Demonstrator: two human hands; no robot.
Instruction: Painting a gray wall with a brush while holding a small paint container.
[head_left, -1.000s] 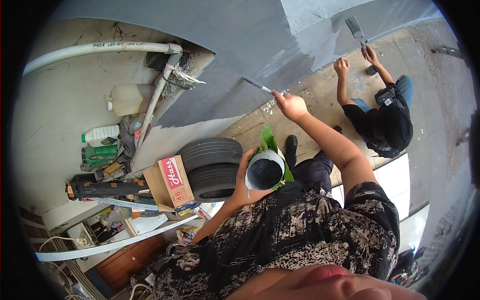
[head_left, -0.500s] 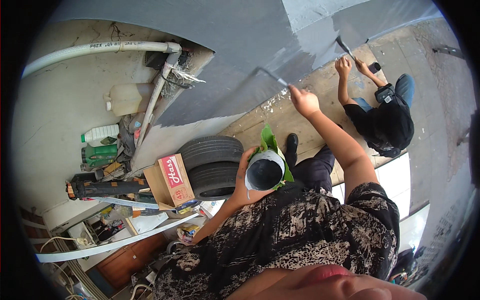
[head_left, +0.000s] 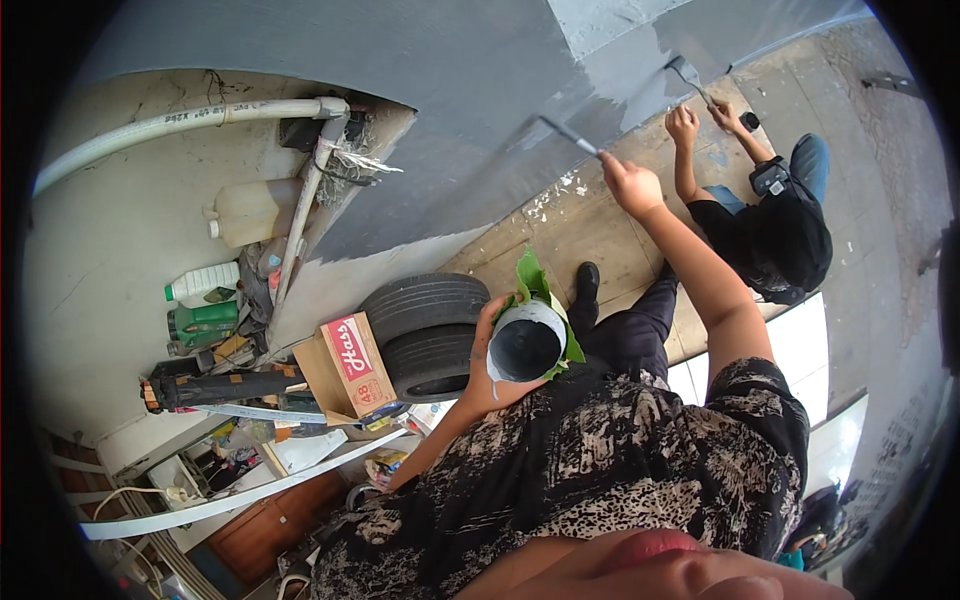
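Note:
My right hand (head_left: 632,186) is closed round the handle of a paint roller (head_left: 572,137), reaching out toward the grey-painted wall (head_left: 450,110). The roller's far end is blurred against the wall. At chest height my left hand (head_left: 483,362) grips a pale paint container (head_left: 541,318) with dark grey paint inside. A green leaf (head_left: 531,272) is wrapped about the container's outer side, between it and my palm. Grey paint streaks the container's rim and drips down its near side.
A co-worker (head_left: 775,220) crouches at the right, holding a roller-like tool (head_left: 692,76) to the wall. Two stacked tyres (head_left: 425,305) and a cardboard box (head_left: 350,370) stand left of me. Beyond are a white pipe (head_left: 200,118), jugs (head_left: 255,212) and clutter. Tiled floor (head_left: 640,215) lies below.
My right hand and the roller have moved right, along the wall. The container stays in my left hand at nearly the same place. The co-worker's tool has shifted slightly up.

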